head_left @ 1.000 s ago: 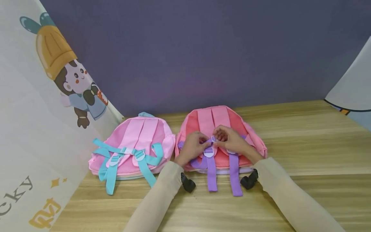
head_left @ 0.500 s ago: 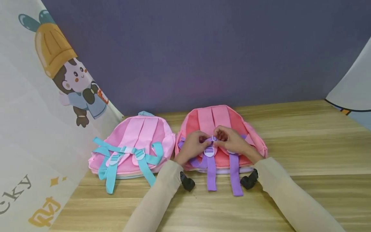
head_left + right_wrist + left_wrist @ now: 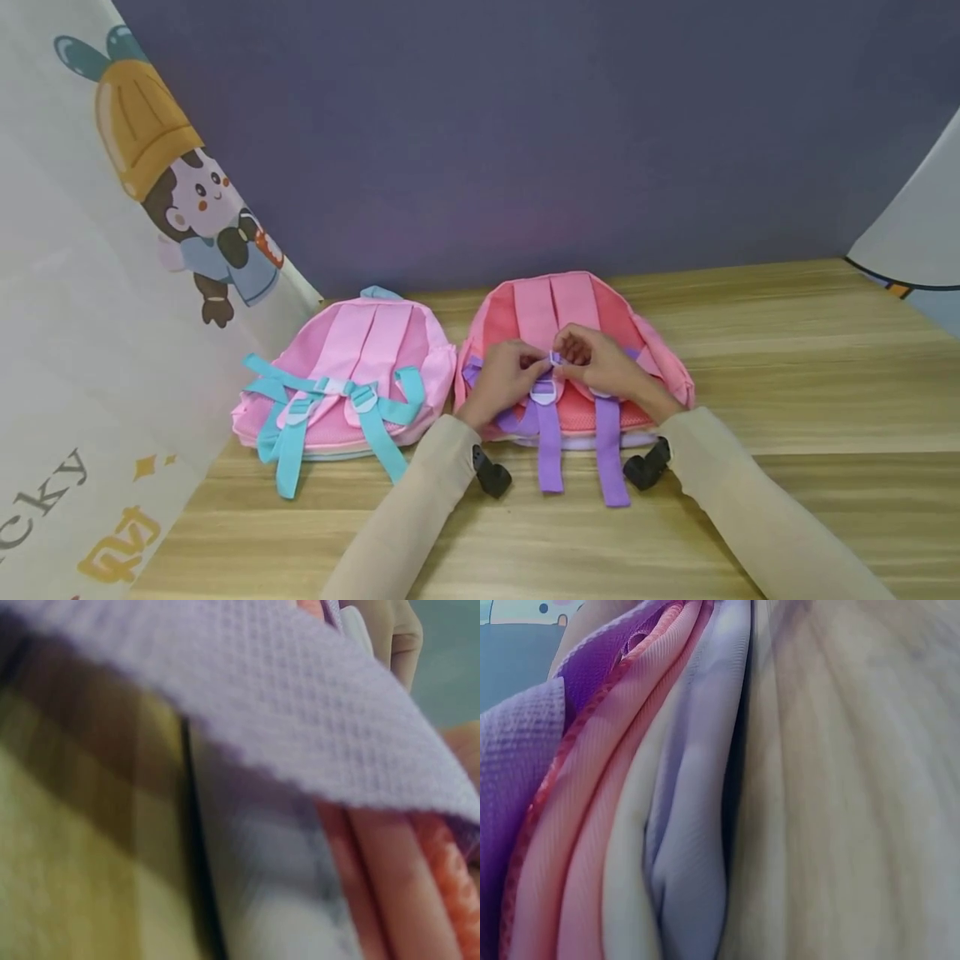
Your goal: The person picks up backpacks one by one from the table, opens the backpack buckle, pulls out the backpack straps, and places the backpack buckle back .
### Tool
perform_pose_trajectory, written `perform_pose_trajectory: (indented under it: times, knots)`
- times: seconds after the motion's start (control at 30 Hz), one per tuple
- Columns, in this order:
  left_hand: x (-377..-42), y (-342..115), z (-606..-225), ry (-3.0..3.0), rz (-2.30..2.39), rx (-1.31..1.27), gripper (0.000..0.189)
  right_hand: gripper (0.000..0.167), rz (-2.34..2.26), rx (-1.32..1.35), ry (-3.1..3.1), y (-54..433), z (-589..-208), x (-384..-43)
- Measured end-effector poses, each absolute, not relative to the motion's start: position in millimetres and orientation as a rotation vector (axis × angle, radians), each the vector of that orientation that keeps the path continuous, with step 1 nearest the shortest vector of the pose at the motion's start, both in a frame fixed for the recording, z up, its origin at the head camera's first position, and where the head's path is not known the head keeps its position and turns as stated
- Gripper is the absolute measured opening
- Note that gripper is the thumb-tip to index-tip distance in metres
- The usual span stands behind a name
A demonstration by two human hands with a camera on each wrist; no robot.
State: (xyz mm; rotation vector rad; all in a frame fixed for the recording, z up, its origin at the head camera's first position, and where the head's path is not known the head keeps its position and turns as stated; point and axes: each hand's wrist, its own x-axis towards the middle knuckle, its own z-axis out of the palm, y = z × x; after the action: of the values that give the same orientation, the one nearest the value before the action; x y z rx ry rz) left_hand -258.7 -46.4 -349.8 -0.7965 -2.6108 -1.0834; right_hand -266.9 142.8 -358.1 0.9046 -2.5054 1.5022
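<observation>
A coral-pink backpack [image 3: 498, 321] lies with its shoulder straps up on the wooden table. Both hands meet over its middle. My left hand [image 3: 501, 379] pinches a purple webbing strap between thumb and fingers. Fingertips of my right hand [image 3: 603, 362] pinch a small white buckle [image 3: 555, 358] right beside the left fingertips. Below them, a white strap adjuster [image 3: 543, 392] and two purple strap tails [image 3: 550, 450] hang toward the front. Close up, the left wrist view has the bag's layered edge [image 3: 592, 817]; a lilac-looking strap tail [image 3: 262, 697] crosses the right wrist view.
To the left, touching the coral bag, lies a light pink backpack [image 3: 341, 342] with turquoise straps [image 3: 288, 458]. A dark panel [image 3: 525, 150] rises behind the table [image 3: 787, 375]. A white printed cloth [image 3: 60, 292] borders the left side.
Both hands stay at the same spot on the coral backpack. The white buckle between the fingertips shifts very slightly; the whole head view drifts a little.
</observation>
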Motion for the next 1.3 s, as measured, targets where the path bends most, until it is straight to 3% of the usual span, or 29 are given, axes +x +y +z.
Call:
perform_pose_trajectory:
  times: [0.23,0.57,1.3]
  knots:
    - [-260.2,-43.2,-349.7,-2.604,-1.101,-0.750,0.014,0.011,1.540,0.841,-2.503,144.4,-356.7,-267.0]
    - [-259.5,-45.4,-350.4,-2.600,-1.075,-0.831,0.027,0.014,1.527,0.729,-2.512,144.9,-359.9,-268.1]
    - [-256.7,-42.3,-346.9,-2.632,-0.920,-0.800,0.020,0.008,1.502,0.761,-2.533,141.9,-355.4,-268.0]
